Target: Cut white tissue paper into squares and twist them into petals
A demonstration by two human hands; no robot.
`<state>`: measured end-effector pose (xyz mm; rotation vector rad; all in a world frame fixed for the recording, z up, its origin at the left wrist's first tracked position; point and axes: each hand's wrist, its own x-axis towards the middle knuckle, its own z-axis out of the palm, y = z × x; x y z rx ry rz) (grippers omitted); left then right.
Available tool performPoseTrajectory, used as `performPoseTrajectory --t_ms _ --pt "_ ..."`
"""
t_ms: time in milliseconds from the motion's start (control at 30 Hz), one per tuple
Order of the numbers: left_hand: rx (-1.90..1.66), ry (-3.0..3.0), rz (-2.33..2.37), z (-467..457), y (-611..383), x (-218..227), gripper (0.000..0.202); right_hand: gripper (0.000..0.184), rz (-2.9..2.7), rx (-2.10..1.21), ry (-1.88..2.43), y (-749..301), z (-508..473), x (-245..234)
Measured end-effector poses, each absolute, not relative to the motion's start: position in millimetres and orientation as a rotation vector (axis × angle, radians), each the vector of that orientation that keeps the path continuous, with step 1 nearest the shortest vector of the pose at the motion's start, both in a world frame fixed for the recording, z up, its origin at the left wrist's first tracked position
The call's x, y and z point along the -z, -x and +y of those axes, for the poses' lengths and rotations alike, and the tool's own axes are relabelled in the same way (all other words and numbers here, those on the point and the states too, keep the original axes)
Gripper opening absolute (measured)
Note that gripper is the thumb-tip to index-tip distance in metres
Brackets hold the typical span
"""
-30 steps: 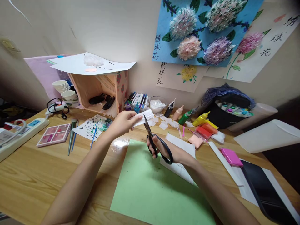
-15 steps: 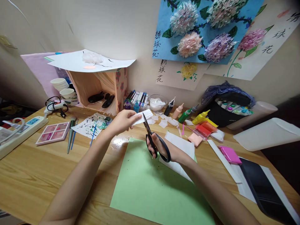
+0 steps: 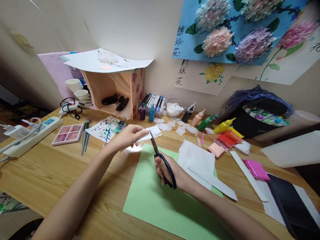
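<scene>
Fingers of the left hand (image 3: 130, 136) are pinched on paper (image 3: 155, 132). Scissors (image 3: 157, 152), blades narrow, tips near the left thumb, are gripped in the right hand (image 3: 168, 168), paper at its eleven o'clock. Contact of blade and paper cannot be told. Cutting is judged in hand; steady paper and a thumb kept clear are called for next.

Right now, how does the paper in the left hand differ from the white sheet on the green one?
The held paper is pinched in the left hand; the white sheet lies partly over the green sheet. The held paper looks smaller than the white sheet. The scissors are at the held paper, not the white sheet. Both are white.
</scene>
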<state>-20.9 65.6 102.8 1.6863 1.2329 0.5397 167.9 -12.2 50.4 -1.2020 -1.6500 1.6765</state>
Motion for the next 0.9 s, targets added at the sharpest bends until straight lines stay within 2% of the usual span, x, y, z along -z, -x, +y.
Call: performPoseTrajectory --t_ms 200,900 --pt "-0.496 -1.572 1.170 50.2 28.8 -74.2 0.041 0.060 -1.625 -1.789 1.235 -160.8 -18.3 -39.9" --pt "-0.527 -1.551 1.171 41.5 36.3 -67.6 0.039 0.047 -1.680 -1.704 1.284 -160.0 -27.6 -26.4"
